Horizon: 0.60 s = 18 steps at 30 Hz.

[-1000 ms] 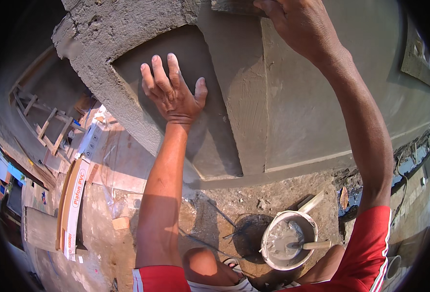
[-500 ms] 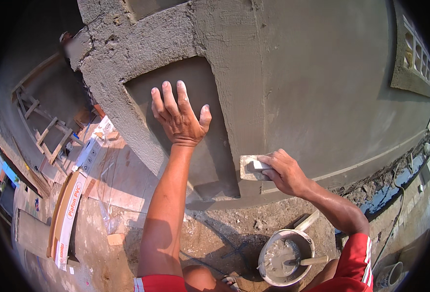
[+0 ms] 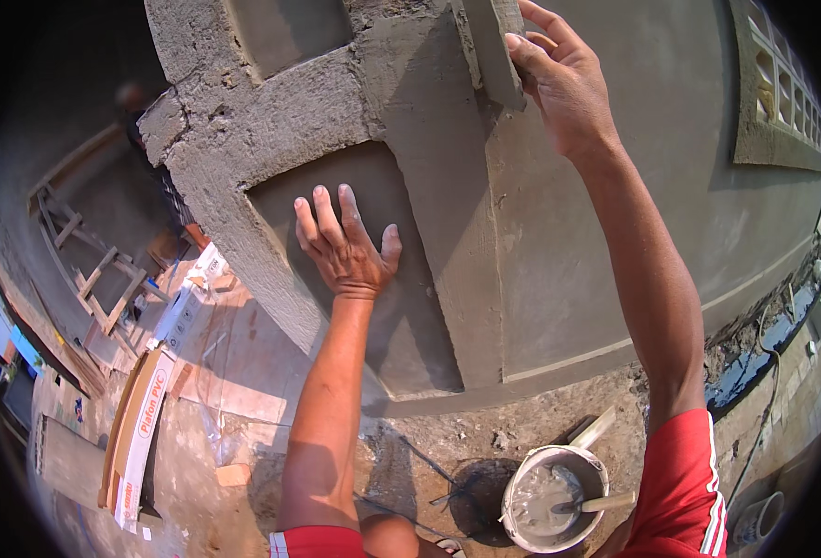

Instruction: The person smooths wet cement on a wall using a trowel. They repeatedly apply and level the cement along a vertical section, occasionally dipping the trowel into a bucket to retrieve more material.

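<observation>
My left hand lies with fingers spread against the smooth grey recessed panel in the plastered wall. Higher up and to the right, my right hand grips a small flat plastering float, turned nearly edge-on to me. The float is at the raised vertical band beside the recess; I cannot tell whether it touches the plaster. Its handle is mostly hidden by the fingers. On the ground below stands a bucket of wet mortar, with a wooden-handled trowel resting in it.
A vent block sits in the wall at right, above a ditch. At left are a wooden frame, a long carton and a brick. Another person is partly visible far left. A second bucket stands lower right.
My right hand has swept upward with the float, from low on the wall to the top of the view. My left hand stays on the recessed panel. The view has shifted slightly.
</observation>
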Each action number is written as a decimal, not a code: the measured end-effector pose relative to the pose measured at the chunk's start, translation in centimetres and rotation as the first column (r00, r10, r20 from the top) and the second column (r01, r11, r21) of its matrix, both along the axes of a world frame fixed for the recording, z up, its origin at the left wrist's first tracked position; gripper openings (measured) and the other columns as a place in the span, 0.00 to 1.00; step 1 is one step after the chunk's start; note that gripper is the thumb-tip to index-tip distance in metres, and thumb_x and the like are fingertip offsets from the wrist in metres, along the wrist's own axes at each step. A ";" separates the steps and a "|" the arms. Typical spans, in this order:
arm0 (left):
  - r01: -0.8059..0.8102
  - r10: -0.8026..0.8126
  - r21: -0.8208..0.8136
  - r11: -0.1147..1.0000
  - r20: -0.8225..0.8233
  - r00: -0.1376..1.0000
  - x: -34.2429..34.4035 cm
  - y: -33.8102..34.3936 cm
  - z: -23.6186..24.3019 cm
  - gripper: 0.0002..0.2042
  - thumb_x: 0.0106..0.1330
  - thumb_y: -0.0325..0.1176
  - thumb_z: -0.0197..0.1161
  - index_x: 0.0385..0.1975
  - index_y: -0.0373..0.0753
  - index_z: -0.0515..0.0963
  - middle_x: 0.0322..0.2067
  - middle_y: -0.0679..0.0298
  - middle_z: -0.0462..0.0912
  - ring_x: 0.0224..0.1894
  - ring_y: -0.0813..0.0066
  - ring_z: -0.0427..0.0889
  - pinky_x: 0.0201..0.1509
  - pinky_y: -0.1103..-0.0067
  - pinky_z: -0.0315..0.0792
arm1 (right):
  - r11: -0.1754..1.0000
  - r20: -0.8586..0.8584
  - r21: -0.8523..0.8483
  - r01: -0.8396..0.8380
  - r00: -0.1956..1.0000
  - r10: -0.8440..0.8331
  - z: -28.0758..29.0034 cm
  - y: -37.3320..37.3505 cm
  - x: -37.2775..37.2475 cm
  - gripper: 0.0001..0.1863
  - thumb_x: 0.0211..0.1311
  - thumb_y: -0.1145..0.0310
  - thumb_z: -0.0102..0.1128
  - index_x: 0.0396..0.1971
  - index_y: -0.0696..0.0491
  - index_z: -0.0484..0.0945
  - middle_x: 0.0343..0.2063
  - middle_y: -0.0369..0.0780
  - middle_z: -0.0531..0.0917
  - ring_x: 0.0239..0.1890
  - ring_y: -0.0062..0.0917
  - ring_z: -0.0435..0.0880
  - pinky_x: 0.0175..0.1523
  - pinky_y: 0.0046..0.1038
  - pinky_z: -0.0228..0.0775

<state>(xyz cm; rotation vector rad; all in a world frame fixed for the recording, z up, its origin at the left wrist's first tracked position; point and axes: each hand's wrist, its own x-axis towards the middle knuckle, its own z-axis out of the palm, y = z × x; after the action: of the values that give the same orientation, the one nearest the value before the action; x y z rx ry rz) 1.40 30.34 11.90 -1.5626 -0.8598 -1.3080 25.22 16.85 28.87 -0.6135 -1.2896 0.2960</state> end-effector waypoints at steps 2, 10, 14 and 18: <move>0.007 -0.007 -0.016 1.000 -0.002 1.000 0.1 -0.1 -0.1 0.38 0.64 0.57 0.50 0.69 0.38 0.58 0.67 0.51 0.54 0.70 0.42 0.50 0.68 0.50 0.52 | 0.993 0.039 -0.098 0.061 0.998 -0.058 0.6 -0.9 -0.8 0.22 0.69 0.74 0.51 0.62 0.57 0.68 0.45 0.46 0.82 0.44 0.24 0.81 0.53 0.28 0.73; -0.018 0.018 0.015 1.000 -0.009 1.000 0.1 -0.2 0.2 0.37 0.64 0.55 0.50 0.68 0.36 0.60 0.67 0.50 0.55 0.70 0.42 0.50 0.69 0.51 0.52 | 0.995 -0.003 -0.103 -0.019 1.000 0.019 -9.6 1.1 0.2 0.23 0.67 0.72 0.58 0.62 0.54 0.70 0.34 0.38 0.82 0.34 0.16 0.80 0.38 0.23 0.75; -0.031 0.031 0.007 1.000 -0.023 0.999 0.3 -0.3 0.0 0.37 0.62 0.53 0.50 0.67 0.34 0.60 0.66 0.49 0.55 0.70 0.42 0.50 0.70 0.50 0.50 | 0.971 -0.088 -0.217 -0.101 0.993 0.083 -17.8 0.2 0.3 0.23 0.67 0.73 0.58 0.62 0.54 0.70 0.35 0.37 0.82 0.35 0.14 0.79 0.39 0.22 0.74; -0.058 0.059 0.016 0.998 -0.053 0.997 0.0 -0.5 0.5 0.37 0.61 0.52 0.49 0.67 0.32 0.59 0.66 0.49 0.54 0.70 0.41 0.49 0.71 0.50 0.49 | 0.955 -0.038 -0.293 -0.037 0.999 0.027 -26.7 -1.4 1.4 0.24 0.65 0.73 0.59 0.61 0.55 0.71 0.38 0.39 0.83 0.38 0.16 0.79 0.41 0.22 0.74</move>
<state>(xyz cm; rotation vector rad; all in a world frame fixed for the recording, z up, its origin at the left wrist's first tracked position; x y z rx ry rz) 1.45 29.85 12.45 -1.5426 -0.8545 -1.2231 26.65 15.41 2.15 -0.8364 -1.2335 0.5292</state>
